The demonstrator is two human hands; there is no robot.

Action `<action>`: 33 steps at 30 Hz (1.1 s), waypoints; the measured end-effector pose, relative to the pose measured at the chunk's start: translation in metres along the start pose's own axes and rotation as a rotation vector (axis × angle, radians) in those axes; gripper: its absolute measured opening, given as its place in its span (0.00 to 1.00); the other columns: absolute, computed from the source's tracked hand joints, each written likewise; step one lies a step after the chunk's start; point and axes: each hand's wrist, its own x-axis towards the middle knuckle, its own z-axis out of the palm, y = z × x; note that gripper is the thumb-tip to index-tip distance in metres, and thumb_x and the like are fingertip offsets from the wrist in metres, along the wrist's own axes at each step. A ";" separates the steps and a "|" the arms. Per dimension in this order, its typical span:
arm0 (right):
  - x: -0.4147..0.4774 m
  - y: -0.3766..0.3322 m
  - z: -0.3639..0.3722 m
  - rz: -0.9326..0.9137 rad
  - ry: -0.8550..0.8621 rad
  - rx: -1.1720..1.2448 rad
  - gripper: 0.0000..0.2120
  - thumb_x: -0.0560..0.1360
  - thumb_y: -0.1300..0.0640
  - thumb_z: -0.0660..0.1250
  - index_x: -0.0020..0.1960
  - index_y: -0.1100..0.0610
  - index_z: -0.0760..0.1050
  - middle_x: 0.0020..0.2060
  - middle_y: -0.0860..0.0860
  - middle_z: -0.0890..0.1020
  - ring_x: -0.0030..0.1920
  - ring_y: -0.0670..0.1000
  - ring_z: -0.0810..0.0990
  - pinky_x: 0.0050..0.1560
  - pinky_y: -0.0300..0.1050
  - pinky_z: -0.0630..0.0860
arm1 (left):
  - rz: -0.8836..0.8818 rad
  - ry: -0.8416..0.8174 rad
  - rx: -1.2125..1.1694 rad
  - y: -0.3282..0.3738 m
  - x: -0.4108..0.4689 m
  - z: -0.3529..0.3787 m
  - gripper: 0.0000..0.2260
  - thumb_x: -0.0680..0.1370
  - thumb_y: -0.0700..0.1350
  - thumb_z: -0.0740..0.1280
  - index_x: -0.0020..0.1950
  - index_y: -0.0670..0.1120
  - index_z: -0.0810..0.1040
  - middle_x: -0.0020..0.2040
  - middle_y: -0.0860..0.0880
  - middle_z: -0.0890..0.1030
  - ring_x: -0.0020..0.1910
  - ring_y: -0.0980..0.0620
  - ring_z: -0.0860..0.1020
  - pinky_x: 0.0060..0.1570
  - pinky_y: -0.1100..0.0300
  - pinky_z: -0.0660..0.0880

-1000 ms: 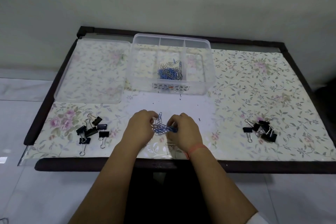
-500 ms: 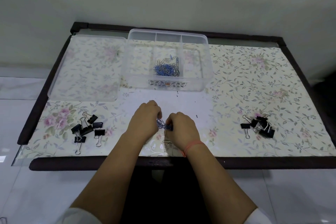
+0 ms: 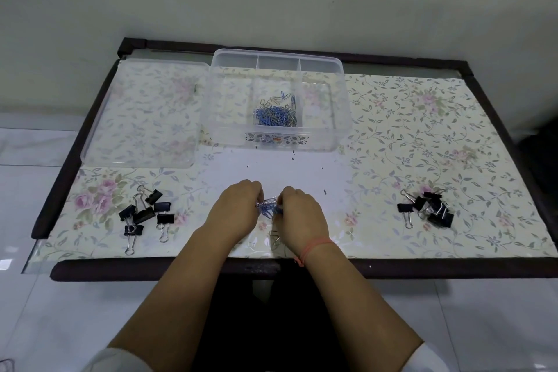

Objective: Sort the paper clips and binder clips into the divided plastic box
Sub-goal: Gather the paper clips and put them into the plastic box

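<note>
head view shows the left hand [image 3: 234,210] and right hand [image 3: 300,213] curled together, pinching a small bunch of paper clips [image 3: 268,208] between them on the table [image 3: 392,136], near the front edge. light, slippery and prone to tangle, they seem best gathered by cupped fingertips.

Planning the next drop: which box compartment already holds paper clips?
The middle compartment of the plastic box: only it holds a blue and silver paper clip pile.
</note>
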 end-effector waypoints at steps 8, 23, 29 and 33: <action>-0.002 -0.002 0.001 -0.005 -0.021 -0.039 0.09 0.74 0.66 0.59 0.53 0.61 0.72 0.52 0.58 0.75 0.52 0.58 0.74 0.43 0.42 0.63 | -0.056 0.069 -0.040 0.001 -0.002 0.002 0.07 0.73 0.35 0.63 0.47 0.43 0.77 0.49 0.44 0.76 0.46 0.45 0.75 0.43 0.58 0.68; 0.004 0.027 -0.033 0.493 -0.201 1.595 0.06 0.76 0.69 0.63 0.47 0.62 0.77 0.36 0.53 0.79 0.33 0.48 0.77 0.31 0.35 0.78 | -0.430 -0.206 -1.281 -0.005 -0.017 -0.032 0.12 0.76 0.32 0.62 0.51 0.46 0.80 0.39 0.47 0.76 0.36 0.52 0.73 0.42 0.63 0.75; 0.004 0.027 -0.039 0.598 -0.364 1.936 0.09 0.79 0.60 0.59 0.43 0.61 0.75 0.34 0.53 0.75 0.33 0.48 0.73 0.30 0.35 0.76 | -0.573 -0.230 -1.765 -0.002 -0.016 -0.033 0.12 0.76 0.32 0.52 0.44 0.39 0.75 0.36 0.46 0.71 0.31 0.54 0.70 0.27 0.67 0.72; 0.004 0.026 -0.037 0.656 -0.356 1.989 0.18 0.79 0.49 0.60 0.34 0.59 0.71 0.31 0.53 0.73 0.29 0.49 0.72 0.29 0.36 0.75 | -0.656 -0.239 -1.838 0.002 -0.017 -0.034 0.11 0.76 0.40 0.53 0.39 0.39 0.72 0.35 0.44 0.72 0.32 0.51 0.68 0.24 0.67 0.70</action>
